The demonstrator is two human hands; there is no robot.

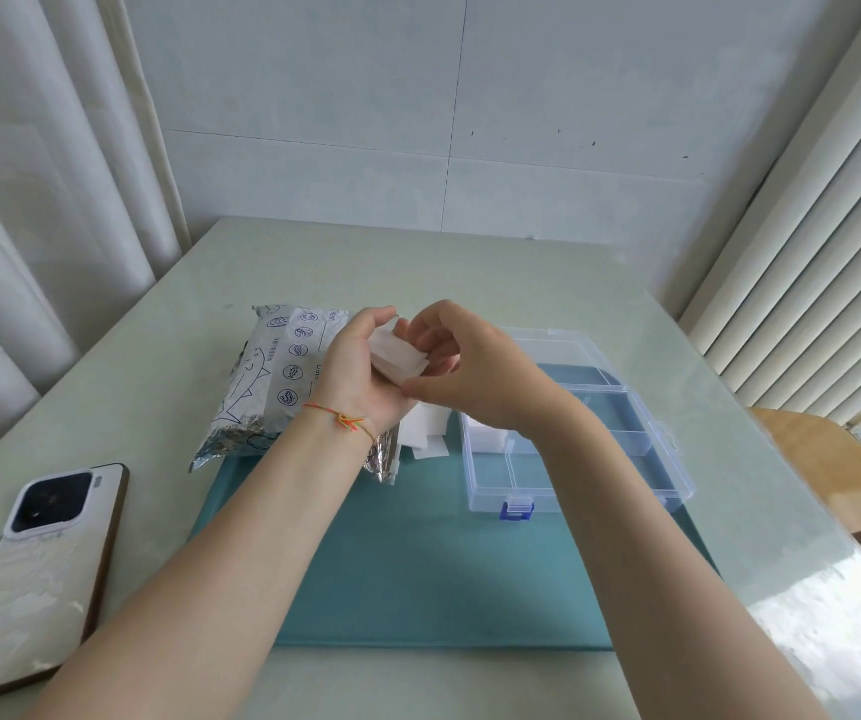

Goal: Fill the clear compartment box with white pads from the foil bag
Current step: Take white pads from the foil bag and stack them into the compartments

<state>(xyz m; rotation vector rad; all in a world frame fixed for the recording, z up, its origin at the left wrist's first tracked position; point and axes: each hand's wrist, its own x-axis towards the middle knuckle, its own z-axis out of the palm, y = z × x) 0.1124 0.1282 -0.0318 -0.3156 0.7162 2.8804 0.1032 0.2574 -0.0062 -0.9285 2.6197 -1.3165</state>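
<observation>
Left hand [360, 366] grips thin stack of square white pads [398, 358] above crinkled foil bag [272, 376]; right hand [462, 366] pinches stack's edge. Clear plastic compartment box [573, 433] right of bag, open, on teal mat [418, 563].

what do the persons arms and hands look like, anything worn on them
Both forearms are bare, with no sleeves in view. The left hand has a thin braided string bracelet at the wrist, in orange-red with green and yellow strands, tied in a small knot. The right hand shows no bracelet, watch or ring. No gloves on either hand.
</observation>
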